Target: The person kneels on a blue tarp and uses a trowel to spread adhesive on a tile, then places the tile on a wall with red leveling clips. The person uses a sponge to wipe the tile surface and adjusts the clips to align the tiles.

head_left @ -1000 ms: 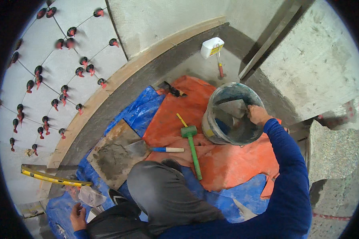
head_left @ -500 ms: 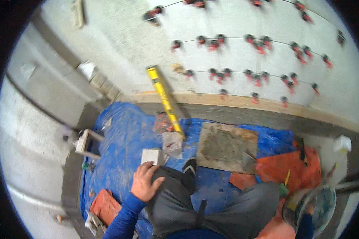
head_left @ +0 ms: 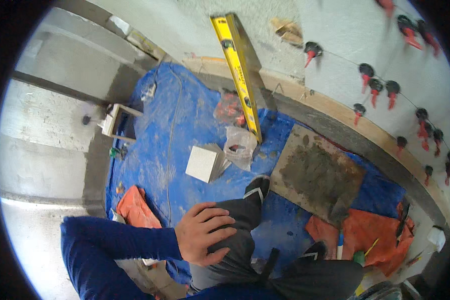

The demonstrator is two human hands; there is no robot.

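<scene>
My left hand (head_left: 205, 232) lies palm down on my left knee, its fingers spread and nothing in them. Just beyond that knee, a stack of square white tiles (head_left: 201, 164) stands on a blue tarp (head_left: 155, 150). My right hand is out of the picture. At the lower right edge, part of a bucket (head_left: 382, 291) shows. Ahead of my right leg, grey mortar (head_left: 320, 172) covers much of a flat board (head_left: 283, 171). A trowel (head_left: 339, 214) rests at the board's near corner, its handle toward me.
A yellow spirit level (head_left: 240, 75) leans on the wall near a clear plastic bag (head_left: 240, 150) and a bag of red pieces (head_left: 229, 108). Red-and-black tile levelling clips (head_left: 376, 89) stud the wall. Orange sacks (head_left: 375, 232) lie right, another (head_left: 136, 207) left. A wooden frame (head_left: 116, 121) stands far left.
The view has swung toward the lower left wall and tarp. My right hand, earlier inside the bucket, has left the picture. My left hand stays on my knee.
</scene>
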